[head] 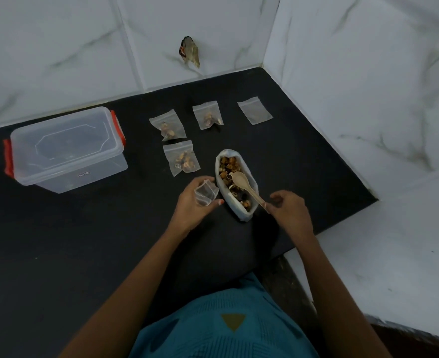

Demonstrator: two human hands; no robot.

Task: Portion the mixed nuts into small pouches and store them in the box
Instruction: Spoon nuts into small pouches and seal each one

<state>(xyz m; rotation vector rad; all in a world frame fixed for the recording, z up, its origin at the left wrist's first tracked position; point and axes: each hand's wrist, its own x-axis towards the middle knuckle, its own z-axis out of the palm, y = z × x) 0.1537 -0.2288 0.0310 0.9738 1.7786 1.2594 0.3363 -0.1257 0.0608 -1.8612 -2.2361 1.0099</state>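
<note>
My left hand (191, 202) holds a small empty clear pouch (206, 193) with its mouth held open, just left of the white bag of mixed nuts (236, 184). My right hand (289, 206) pinches the handle end of a wooden spoon (246, 186) whose bowl lies on the nuts in the bag. Three filled pouches lie on the black counter: one (168, 125), another (208, 115) and a third (182, 158). An empty flat pouch (255, 110) lies at the back right. The clear box with red clips (67, 148) stands at the left with its lid on.
The black counter (71, 241) ends at white marble-patterned wall tiles behind and on the right (368, 86). A hole with debris (190, 51) marks the back wall. The counter's right front edge drops beside a white ledge (394, 254).
</note>
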